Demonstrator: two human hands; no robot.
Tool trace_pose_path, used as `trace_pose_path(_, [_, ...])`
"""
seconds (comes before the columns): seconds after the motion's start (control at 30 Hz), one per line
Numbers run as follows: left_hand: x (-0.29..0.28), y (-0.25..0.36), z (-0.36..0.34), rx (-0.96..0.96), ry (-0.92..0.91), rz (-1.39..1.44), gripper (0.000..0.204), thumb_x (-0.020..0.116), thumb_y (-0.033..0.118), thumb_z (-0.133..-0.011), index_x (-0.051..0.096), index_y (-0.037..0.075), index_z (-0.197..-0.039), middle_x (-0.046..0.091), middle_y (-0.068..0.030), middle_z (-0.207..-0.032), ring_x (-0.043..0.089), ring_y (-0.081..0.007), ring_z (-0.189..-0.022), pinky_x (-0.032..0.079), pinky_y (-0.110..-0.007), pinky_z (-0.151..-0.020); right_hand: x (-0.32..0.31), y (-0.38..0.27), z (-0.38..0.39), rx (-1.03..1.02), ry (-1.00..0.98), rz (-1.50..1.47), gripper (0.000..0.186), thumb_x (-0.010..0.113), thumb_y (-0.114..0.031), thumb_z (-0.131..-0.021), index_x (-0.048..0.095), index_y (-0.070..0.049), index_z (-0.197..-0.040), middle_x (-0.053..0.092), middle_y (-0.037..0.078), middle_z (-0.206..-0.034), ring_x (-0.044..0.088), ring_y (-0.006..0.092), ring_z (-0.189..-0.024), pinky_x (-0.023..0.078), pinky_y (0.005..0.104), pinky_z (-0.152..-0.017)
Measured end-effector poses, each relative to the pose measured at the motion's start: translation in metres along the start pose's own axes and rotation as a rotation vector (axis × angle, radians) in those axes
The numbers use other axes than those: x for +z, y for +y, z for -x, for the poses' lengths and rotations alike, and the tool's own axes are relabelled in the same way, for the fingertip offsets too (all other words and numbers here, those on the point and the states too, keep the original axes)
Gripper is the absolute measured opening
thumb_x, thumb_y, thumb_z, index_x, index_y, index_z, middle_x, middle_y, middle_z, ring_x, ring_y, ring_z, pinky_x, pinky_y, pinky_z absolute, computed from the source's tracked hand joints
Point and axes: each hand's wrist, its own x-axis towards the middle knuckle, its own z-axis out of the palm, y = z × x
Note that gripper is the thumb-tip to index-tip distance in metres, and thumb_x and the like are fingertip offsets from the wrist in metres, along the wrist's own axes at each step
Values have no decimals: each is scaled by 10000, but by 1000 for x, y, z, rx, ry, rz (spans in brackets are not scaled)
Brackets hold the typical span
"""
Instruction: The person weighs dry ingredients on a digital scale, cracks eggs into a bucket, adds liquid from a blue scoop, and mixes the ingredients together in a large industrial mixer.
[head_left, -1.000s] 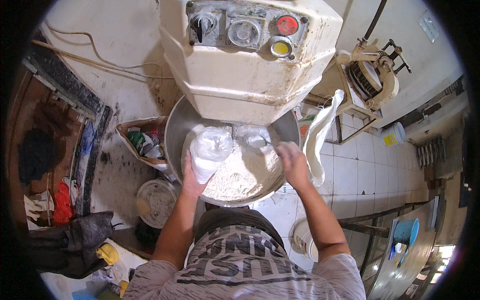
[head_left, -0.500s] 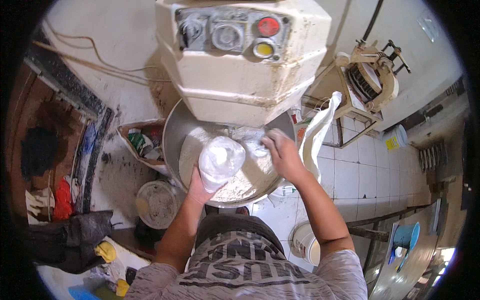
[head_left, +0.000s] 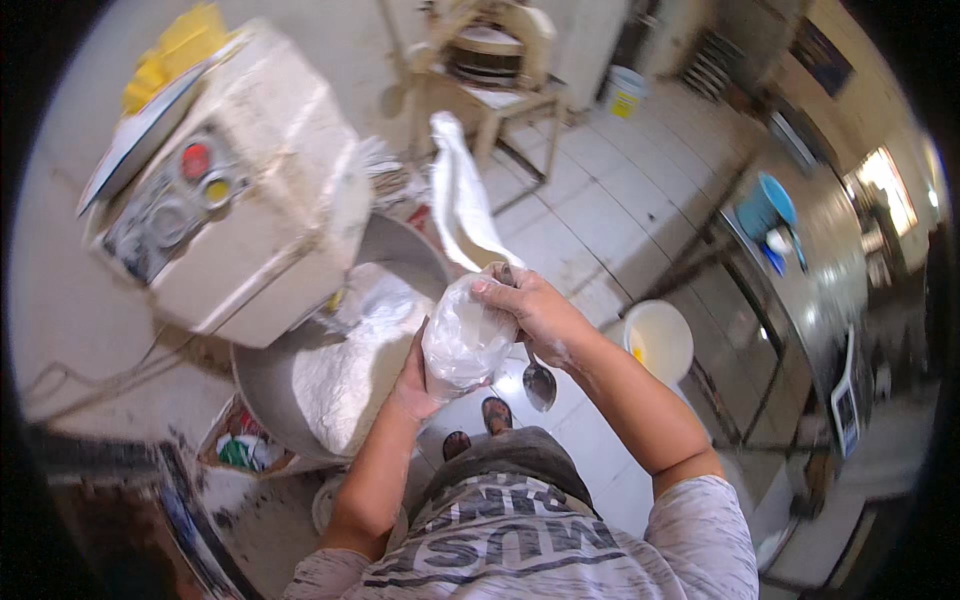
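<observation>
My left hand (head_left: 412,385) is wrapped round the side of a clear plastic bag (head_left: 462,345) with white powder in it, held up just right of a large metal mixing bowl (head_left: 262,400). At the bag's upper right edge is my right hand (head_left: 535,312), its fingers closed on a metal spoon (head_left: 540,386) whose bowl hangs below the hand. The thumb of that hand touches the bag's rim. Off-white flour (head_left: 345,400) lies in the mixing bowl, with another crumpled clear plastic bag (head_left: 385,302) on it near the machine.
A cream mixer (head_left: 265,230) with buttons stands over the bowl at left. Beyond my hands is a white sack (head_left: 462,200). To the right are a white bucket (head_left: 658,342) and a metal table (head_left: 830,290) with a blue pitcher (head_left: 766,208). An open sack (head_left: 245,445) sits below the bowl.
The view has turned right. The held bag has moved from over the mixing bowl to its right side. My right hand has left the bowl and come to the bag, with the spoon now showing.
</observation>
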Motion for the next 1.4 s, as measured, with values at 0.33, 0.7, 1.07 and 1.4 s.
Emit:
trace_pose_path(0.33, [118,-135,-38,225,-27,-1377,329,515,275,-922,512,4,-1108,552,-63,-981,516,-159,-871,416,-296,-810,-124,69,163,-275,677,117,428,588,-299,-858,521,50,-1095,598,135,-955,553,181,-902,441,300,-806])
trace_pose_path(0.7, [241,-426,-122,-381,-558,-1252,77,541,103,-873,484,56,-895,515,-14,-747,507,-94,-675,437,-230,-628,-308,252,399,6,1372,301,358,637,-198,-776,550,18,-1049,613,238,-920,596,379,-891,463,400,-782])
trace_pose_path(1.07, [311,-730,-164,-167,-1506,-1502,347,640,126,-714,547,14,-1029,597,-145,-979,577,-303,-921,447,-408,-766,-446,265,576,-117,1674,113,258,605,-162,-784,533,17,-956,620,242,-892,597,398,-873,467,430,-758])
trace_pose_path(1.4, [316,-1012,-258,-133,-1651,-1748,181,532,125,-784,623,3,-881,625,-217,-891,583,-391,-881,462,-452,-729,-525,522,739,62,2245,-444,308,591,-282,-815,606,2,-935,610,53,-748,541,137,-660,456,282,-680])
